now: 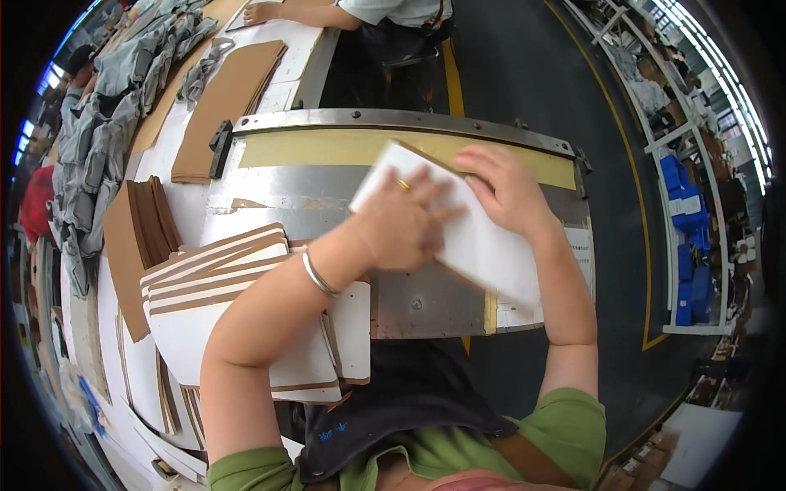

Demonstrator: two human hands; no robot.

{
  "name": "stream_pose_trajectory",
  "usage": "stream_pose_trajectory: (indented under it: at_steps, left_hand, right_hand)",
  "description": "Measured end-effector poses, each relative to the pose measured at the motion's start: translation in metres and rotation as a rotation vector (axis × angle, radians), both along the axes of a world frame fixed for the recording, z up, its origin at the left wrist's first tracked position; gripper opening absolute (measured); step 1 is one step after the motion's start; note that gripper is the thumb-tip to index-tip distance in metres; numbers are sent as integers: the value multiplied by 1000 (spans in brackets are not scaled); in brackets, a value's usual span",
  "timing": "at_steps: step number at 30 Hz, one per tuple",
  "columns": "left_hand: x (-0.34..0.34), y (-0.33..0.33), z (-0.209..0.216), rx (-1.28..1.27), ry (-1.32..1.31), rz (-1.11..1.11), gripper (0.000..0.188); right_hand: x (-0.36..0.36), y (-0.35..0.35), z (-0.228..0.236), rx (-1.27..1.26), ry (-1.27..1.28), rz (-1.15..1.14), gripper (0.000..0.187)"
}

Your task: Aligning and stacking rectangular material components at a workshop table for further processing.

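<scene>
Left hand (401,219), the nearer, spreads blurred fingers wide over the white panel (495,254), whose long axis slants down rightward over the metal desk (409,307); right hand (514,192) bends its fingers at the far edge, grip unclear

Left hand (401,219) blurring, fingers smearing, hiding part of board (495,245). Right hand (512,192) blurring at fingers; whether it is pinching board's edge, cannot tell. Left forearm (274,299) covering part of panels (196,335). Top edge cutting off head of co-worker (397,11). Print on sheet (581,244) by right forearm (567,286) appearing too small to read. Goods (651,92) on shelf (667,138) blurring.
</scene>
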State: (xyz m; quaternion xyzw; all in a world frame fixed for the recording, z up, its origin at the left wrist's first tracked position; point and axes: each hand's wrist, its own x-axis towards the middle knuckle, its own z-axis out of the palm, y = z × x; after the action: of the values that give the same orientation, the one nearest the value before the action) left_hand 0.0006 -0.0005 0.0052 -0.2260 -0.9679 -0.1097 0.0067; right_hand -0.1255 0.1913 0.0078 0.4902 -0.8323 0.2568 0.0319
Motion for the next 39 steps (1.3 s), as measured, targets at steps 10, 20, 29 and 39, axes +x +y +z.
stream_pose_trajectory:
  at_steps: [10,20,29,39]
  left_hand:
    - [13,27,28,-139,-25,-41,43]
    - [35,43,-10,85,161,-323,73]
    - [18,13,27,-506,-115,362,87]
    - [6,6,21,-469,-162,447,91]
  right_hand:
    - [18,52,24,523,160,-311,38]
    - [28,46,-7,304,227,-46,50]
    - [16,8,6,363,160,-471,34]
    - [-30,17,13,148,-195,-464,33]
